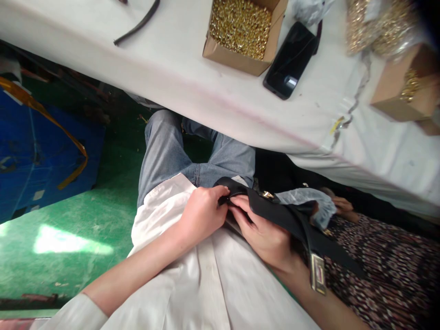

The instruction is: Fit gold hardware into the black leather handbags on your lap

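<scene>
A black strap-like piece [275, 211] with a gold fitting and a metal buckle [318, 273] lies across my lap and over my right forearm. My left hand [206, 208] pinches its near end, fingers closed at the edge. My right hand [263, 233] has its fingers closed on the same end, just beside the left fingertips. Whatever small part may lie between the fingertips is hidden. The buckle hangs at the right, over my right forearm.
On the white-covered table [233, 110] stand a box of gold pieces [240, 30], a black phone [291, 59], a second box [405, 87] and bags of gold parts [378, 27]. A blue box [41, 151] is at left. Another person's hand [344, 207] is at right.
</scene>
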`<state>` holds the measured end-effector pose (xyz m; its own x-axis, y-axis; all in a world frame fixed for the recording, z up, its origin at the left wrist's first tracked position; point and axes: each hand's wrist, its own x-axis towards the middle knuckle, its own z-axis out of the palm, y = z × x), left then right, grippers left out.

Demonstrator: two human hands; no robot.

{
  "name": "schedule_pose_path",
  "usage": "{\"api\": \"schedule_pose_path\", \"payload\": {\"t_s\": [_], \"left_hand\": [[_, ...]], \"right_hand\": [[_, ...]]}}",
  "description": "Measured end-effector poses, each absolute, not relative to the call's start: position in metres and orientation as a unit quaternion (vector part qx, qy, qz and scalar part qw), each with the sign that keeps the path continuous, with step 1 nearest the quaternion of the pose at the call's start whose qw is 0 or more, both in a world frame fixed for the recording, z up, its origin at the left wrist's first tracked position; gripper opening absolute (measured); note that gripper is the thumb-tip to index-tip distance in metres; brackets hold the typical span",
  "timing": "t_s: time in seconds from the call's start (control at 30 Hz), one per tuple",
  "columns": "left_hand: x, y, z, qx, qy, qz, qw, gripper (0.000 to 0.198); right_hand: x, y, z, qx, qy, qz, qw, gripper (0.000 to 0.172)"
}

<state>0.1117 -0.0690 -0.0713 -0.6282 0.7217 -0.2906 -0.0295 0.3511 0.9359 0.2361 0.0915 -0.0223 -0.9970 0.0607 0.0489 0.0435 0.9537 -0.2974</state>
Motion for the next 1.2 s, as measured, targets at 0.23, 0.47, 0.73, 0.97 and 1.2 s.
{"api": "schedule_pose_path", "payload": {"t_s": [0.23, 0.47, 0.73, 0.97, 1.2], "left_hand": [[0.102, -0.082, -0.061, 0.308, 0.671, 0.545, 0.398, 0.059], [0.102, -0.082, -0.06, 0.31, 0.627, 0.574, 0.426, 0.051], [0.102, -0.078, -0.059, 0.304, 0.636, 0.57, 0.423, 0.043], [0.106, -0.071, -0.062, 0.298, 0.664, 0.556, 0.4, 0.039], [0.114, -0.066, -0.072, 0.247, 0.659, 0.598, 0.384, 0.042]], "right_hand": [[0.232, 0.101, -0.025, -0.033, -0.978, 0.196, 0.058, 0.042], [0.232, 0.101, -0.032, -0.013, -0.977, 0.197, 0.077, 0.042], [0.228, 0.101, -0.036, -0.033, -0.983, 0.153, 0.097, 0.035], [0.224, 0.102, -0.034, -0.053, -0.975, 0.188, 0.103, 0.028], [0.223, 0.105, -0.035, -0.053, -0.974, 0.197, 0.098, 0.031]]}}
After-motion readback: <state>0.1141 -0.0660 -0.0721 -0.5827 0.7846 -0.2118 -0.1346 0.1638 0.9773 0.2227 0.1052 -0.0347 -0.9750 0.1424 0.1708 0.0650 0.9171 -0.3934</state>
